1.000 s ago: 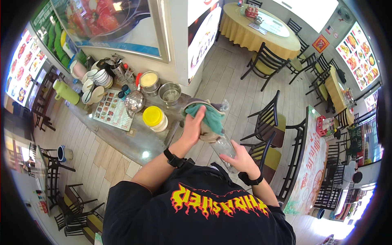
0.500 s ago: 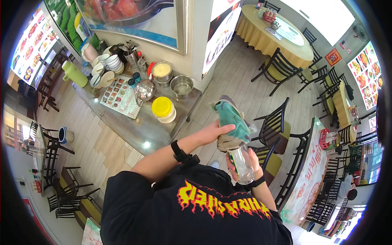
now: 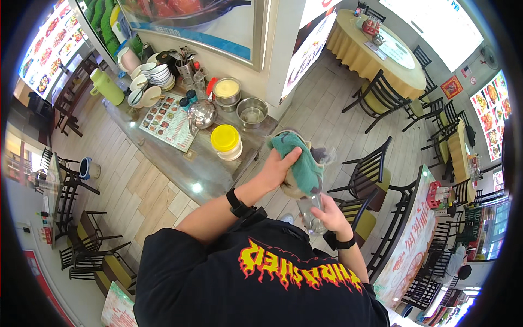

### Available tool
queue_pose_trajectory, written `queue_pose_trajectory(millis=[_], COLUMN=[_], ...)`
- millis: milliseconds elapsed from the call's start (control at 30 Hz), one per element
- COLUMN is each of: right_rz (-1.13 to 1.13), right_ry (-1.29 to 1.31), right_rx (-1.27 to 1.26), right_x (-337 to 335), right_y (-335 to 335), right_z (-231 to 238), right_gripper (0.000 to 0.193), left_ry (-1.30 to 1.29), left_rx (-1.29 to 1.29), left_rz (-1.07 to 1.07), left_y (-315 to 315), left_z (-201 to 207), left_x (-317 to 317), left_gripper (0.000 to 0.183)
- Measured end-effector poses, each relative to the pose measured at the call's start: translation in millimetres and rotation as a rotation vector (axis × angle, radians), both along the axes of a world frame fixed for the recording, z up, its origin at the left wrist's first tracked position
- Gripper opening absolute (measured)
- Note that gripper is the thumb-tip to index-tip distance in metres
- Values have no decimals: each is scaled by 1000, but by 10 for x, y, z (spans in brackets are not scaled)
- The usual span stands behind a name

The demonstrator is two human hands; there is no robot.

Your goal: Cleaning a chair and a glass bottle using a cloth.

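Observation:
In front of my chest, my left hand is closed on a green and greyish-beige cloth, thumb on top. The cloth covers the upper end of a clear glass bottle, so that end is hidden. My right hand is wrapped around the lower part of the bottle, just below the cloth. The bottle is tilted, its base toward my body. Left of the cloth, a tub with a yellow lid stands on the counter.
The counter also bears a metal kettle, steel bowl, menu sheet, stacked bowls and green thermos. Dark chairs and a long table stand to my right; a round table is farther off.
My left hand and the cloth have shifted slightly left and up relative to my body. My right hand has turned around the bottle, now showing its back. The view has shifted a little.

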State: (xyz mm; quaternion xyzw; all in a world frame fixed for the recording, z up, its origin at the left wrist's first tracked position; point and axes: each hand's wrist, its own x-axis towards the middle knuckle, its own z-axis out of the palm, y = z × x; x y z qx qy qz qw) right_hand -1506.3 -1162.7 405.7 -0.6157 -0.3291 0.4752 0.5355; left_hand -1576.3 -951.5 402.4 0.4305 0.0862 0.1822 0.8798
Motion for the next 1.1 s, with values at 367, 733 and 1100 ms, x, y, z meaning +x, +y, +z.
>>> queue_pose_trajectory(millis=[367, 733, 1100], right_rz=[-328, 394, 33], right_ry=[-1155, 887, -629], right_rx=[-97, 109, -91], right_x=[-176, -54, 123], right_y=[271, -38, -243], right_z=[-36, -165, 83], right_gripper=[69, 79, 64], left_ry=[-75, -182, 220], left_rx=[-258, -358, -218], left_rz=[211, -341, -97], left_y=[43, 191, 109], left_z=[-215, -225, -76], left_x=[-184, -351, -111], left_gripper=[21, 69, 48])
